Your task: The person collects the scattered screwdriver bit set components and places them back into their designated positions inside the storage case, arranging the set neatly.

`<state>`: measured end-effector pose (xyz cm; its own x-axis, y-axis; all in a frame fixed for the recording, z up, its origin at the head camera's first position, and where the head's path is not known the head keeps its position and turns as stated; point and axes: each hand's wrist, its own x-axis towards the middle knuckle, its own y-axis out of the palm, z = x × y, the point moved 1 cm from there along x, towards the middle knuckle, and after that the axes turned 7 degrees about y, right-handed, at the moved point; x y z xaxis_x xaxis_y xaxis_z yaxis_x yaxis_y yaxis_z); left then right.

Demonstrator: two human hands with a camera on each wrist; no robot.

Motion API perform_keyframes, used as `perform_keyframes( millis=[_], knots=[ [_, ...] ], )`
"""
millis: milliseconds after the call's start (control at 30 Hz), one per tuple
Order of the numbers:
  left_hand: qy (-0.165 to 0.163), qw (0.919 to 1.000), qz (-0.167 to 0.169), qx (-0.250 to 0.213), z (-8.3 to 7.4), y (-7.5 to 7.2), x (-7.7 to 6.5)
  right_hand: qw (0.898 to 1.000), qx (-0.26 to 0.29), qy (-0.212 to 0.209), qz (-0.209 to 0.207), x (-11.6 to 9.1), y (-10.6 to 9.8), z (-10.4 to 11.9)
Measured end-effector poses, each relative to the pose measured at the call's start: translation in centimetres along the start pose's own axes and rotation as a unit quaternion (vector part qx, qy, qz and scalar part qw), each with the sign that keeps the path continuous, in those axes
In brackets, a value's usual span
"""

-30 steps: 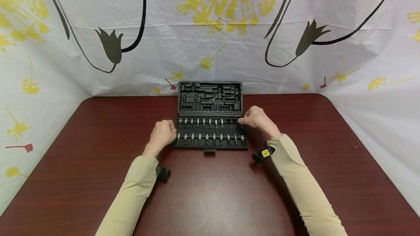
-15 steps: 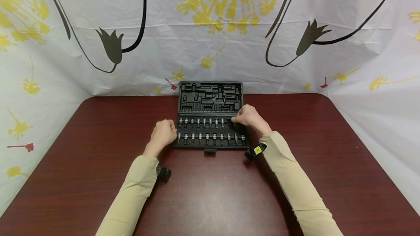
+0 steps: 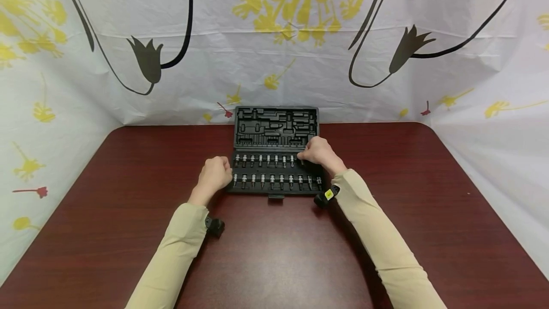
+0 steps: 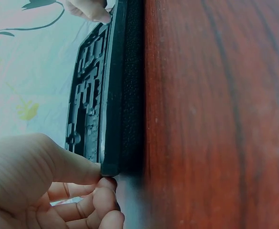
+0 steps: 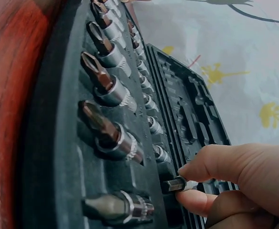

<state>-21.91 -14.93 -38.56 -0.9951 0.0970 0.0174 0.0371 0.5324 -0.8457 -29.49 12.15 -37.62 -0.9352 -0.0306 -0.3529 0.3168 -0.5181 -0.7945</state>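
Observation:
A black tool case (image 3: 274,169) lies opened out on the table, with two rows of silver bit sockets (image 3: 272,181) in its near half. My left hand (image 3: 213,174) grips the left edge of the case; in the left wrist view its thumb lies at the corner and the fingers curl beneath. My right hand (image 3: 319,151) is over the right part of the upper row. Between thumb and fingertips it pinches a bit socket (image 5: 173,185), whose tip points toward the near row. The right hand hides part of the upper row in the head view.
The case lid (image 3: 276,128) stands raised at the back, its moulded recesses facing me. Behind it hangs a white patterned cloth (image 3: 206,80). A latch (image 3: 276,197) juts from the case's front edge onto the dark red table (image 3: 274,252).
My right hand has moved left along the upper row, from its right end to beside the sockets seated there. The left hand keeps its place on the case edge.

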Motion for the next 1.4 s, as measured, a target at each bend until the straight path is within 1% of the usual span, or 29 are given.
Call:
perform_keyframes(
  millis=[300, 500, 667, 900, 1067, 1133, 1233, 1400],
  knots=[
    [0.0, 1.0, -0.002, 0.001, 0.0, 0.1, 0.0, 0.999, -0.01, 0.033, 0.009, 0.5, -0.1, 0.1],
    [-0.002, 1.0, -0.005, 0.001, 0.0, 0.2, 0.0, 0.998, 0.007, 0.065, 0.009, 1.2, -0.3, 0.0],
    [-0.003, 1.0, -0.007, 0.004, 0.1, 0.2, 0.0, 0.997, 0.014, 0.068, 0.023, 1.4, -0.4, 0.2],
    [0.002, 1.0, -0.007, 0.0, 0.1, 0.2, 0.0, 0.997, -0.004, 0.075, 0.035, 1.0, -0.6, 0.3],
    [0.004, 1.0, -0.007, 0.0, 0.0, 0.3, 0.0, 0.996, -0.015, 0.072, 0.041, 1.0, -0.7, 0.0],
    [0.005, 1.0, -0.007, -0.001, 0.0, 0.3, 0.0, 0.996, -0.028, 0.07, 0.043, 1.0, -0.8, 0.0],
    [0.005, 1.0, -0.006, -0.003, 0.0, 0.3, 0.0, 0.994, -0.052, 0.081, 0.049, 1.2, -1.2, 0.2],
    [0.001, 1.0, -0.006, -0.005, 0.2, 0.2, 0.0, 0.987, -0.111, 0.095, 0.068, 1.6, -1.6, 1.0]
  ],
)
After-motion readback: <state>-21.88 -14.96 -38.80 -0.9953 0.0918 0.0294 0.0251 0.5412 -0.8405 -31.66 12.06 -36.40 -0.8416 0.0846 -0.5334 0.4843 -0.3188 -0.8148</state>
